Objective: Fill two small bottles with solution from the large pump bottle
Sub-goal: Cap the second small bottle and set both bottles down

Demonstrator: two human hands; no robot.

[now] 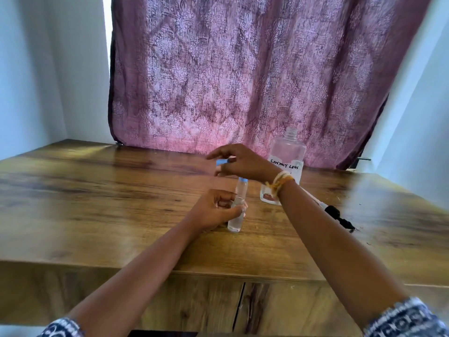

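A small clear bottle (237,215) with a blue neck stands upright on the wooden table (97,203). My left hand (216,210) is wrapped around its lower body. Just above it, my right hand (240,162) pinches a small blue cap (222,162) between its fingertips, clear of the neck. Behind my right wrist stands the large clear bottle (288,152) with a handwritten "CONTACT LENS" label; its threaded neck is open and no pump sits on it. Only one small bottle is visible.
A black pump head with its tube (339,216) lies on the table to the right of my right forearm. A purple patterned curtain (243,69) hangs behind the table. The table's front edge (218,273) runs below my forearms.
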